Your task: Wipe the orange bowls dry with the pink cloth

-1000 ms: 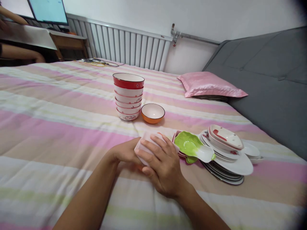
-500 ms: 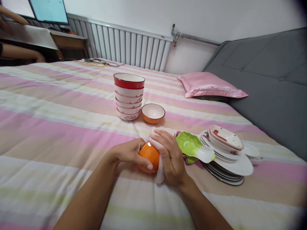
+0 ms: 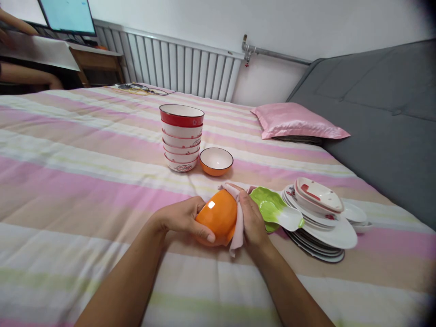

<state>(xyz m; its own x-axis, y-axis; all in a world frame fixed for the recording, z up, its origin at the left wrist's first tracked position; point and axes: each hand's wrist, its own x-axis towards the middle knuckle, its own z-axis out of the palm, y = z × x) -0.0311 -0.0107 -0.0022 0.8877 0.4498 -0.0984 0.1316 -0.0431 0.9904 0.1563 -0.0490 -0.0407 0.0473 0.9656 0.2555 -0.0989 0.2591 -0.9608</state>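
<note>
An orange bowl [image 3: 220,215] is tilted on its side just over the bed, its outer wall toward me. My left hand [image 3: 185,220] grips its left rim, thumb on the outside and fingers hidden behind. On the bowl's right side my right hand [image 3: 251,218] presses a pale pink cloth [image 3: 238,227] against it, with most fingertips out of sight. Beyond the hands, a second orange bowl [image 3: 216,162] with a white inside sits upright. Beside it rises a stack of white bowls [image 3: 182,145] topped by a red bowl [image 3: 181,119].
Right of my hands lie green leaf-shaped dishes [image 3: 269,204] and piled plates [image 3: 335,231] with squarish bowls [image 3: 320,193] on top. A pink pillow [image 3: 299,120] rests by the grey headboard [image 3: 378,95]. Cables [image 3: 146,88] lie at the bed's far edge; another person's arm [image 3: 18,22] shows far left.
My right hand and the cloth have slid from the front of the orange bowl to its right side, uncovering more of its outer wall. My left hand keeps its hold.
</note>
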